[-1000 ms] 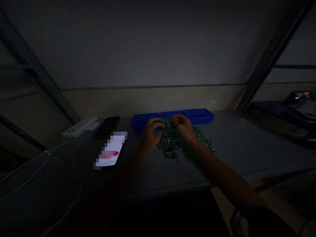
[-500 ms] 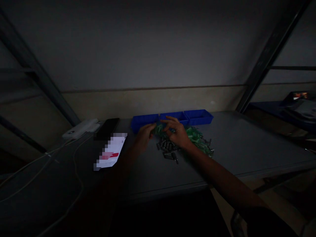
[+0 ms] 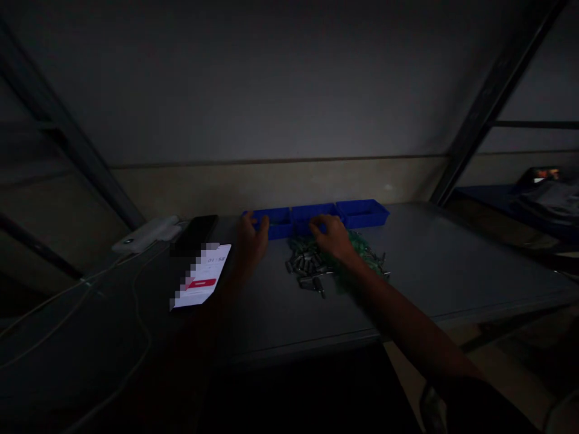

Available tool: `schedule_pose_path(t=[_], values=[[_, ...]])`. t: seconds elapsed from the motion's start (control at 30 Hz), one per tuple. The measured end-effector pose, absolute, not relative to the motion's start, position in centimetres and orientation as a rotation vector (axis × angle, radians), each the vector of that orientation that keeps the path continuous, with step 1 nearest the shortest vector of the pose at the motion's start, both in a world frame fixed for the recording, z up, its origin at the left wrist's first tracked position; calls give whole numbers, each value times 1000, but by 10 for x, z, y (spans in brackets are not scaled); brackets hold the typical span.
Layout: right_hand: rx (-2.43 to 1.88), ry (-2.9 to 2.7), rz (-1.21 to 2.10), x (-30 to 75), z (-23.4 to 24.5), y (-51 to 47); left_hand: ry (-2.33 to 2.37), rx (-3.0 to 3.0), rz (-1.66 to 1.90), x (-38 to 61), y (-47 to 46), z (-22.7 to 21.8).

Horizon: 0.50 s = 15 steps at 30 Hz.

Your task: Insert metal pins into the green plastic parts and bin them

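My left hand [image 3: 253,240] is at the front left of the left blue bin [image 3: 281,230], thumb and fingers apart, with nothing visible between them. A faint greenish item shows inside that bin. My right hand [image 3: 333,239] is in front of the middle blue bin [image 3: 312,212], its thumb and fingertips curled together in a pinch. Whatever those fingers hold is too dark to make out. Below it lies a pile of small dark metal cylindrical parts [image 3: 307,263], with green plastic pieces [image 3: 362,246] heaped to the right, partly hidden by my right hand and forearm.
A third blue bin [image 3: 363,213] stands at the right of the row, by the wall. Left on the grey table [image 3: 280,319] lie a lit phone [image 3: 205,282], a dark phone-like slab [image 3: 198,232], a white device [image 3: 145,235] and loose cables [image 3: 142,319]. Metal posts [image 3: 493,108] flank the table.
My left hand has moved left, away from the green material near the right hand, and opened. My right hand has shifted slightly right, its spread fingers now curled into a pinch.
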State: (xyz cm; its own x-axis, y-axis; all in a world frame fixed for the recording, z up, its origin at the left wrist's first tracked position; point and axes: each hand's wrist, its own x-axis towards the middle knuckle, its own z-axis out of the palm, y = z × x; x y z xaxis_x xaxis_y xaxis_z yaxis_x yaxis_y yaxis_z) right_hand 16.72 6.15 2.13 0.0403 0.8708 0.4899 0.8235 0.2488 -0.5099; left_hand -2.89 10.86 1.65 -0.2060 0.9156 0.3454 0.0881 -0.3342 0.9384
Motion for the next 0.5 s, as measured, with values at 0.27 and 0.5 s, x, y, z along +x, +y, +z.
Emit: schedule_pose_path(t=[0.27,0.5], values=[[-1865,-2064,-28,157,13,57,1169,1882,1432,0,81,1],[-1832,-2159,-25,155,19,53,1196,1990,1255,-5,92,-15]])
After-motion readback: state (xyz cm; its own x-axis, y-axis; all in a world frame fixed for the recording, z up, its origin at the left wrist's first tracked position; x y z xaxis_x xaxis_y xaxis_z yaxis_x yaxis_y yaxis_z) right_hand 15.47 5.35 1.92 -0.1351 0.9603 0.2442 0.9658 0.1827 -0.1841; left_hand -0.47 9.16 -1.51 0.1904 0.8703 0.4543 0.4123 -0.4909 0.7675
